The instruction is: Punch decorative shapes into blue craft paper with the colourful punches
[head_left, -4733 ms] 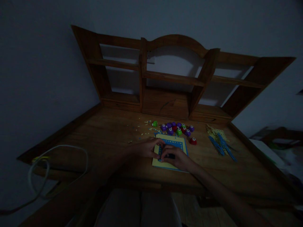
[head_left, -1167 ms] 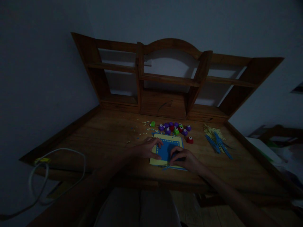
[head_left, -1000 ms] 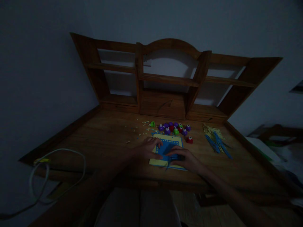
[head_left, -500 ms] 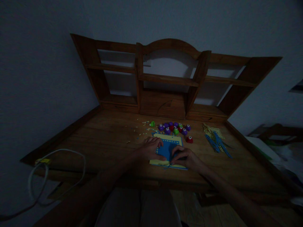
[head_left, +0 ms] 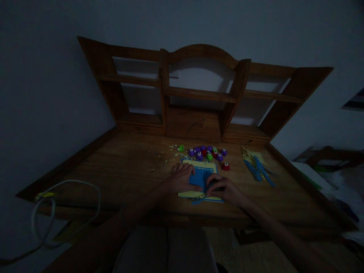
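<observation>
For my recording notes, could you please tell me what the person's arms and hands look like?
The left hand and right hand are bare, without gloves. The slim right forearm shows no sleeve or cable; the left forearm looks bare too, but dimness hides any small markings.

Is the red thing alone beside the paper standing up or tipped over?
Standing up: the red thing has its wide part on the desk and its white eye spot on top.
</observation>
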A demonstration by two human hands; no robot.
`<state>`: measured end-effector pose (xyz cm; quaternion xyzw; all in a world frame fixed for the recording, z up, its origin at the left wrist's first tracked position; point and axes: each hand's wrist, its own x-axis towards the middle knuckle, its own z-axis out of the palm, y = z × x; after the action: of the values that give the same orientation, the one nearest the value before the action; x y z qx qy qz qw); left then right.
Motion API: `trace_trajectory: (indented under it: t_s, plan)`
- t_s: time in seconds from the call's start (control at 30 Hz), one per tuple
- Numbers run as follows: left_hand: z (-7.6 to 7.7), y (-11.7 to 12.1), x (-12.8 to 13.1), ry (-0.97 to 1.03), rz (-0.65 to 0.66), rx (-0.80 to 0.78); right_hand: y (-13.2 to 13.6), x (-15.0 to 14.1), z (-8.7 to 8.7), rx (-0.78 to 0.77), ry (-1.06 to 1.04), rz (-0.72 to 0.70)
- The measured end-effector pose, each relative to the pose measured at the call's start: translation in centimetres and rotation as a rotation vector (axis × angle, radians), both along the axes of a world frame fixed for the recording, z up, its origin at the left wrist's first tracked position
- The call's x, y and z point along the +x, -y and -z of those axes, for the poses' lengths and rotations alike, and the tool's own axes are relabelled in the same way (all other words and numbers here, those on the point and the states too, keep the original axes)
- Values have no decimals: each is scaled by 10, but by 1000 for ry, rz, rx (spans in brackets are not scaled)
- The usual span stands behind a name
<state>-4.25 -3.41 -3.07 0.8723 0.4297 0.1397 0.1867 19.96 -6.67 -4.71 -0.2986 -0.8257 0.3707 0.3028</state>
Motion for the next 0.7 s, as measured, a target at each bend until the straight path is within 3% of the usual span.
trace_trajectory:
  t_s: [0.3,0.7]
  plan:
    - [0,-1,-1,-23,-3,5,3,-2,-8,-30,15,41]
    - [1,-2,0,-28,1,-3,5,11,-7,-32,8,11]
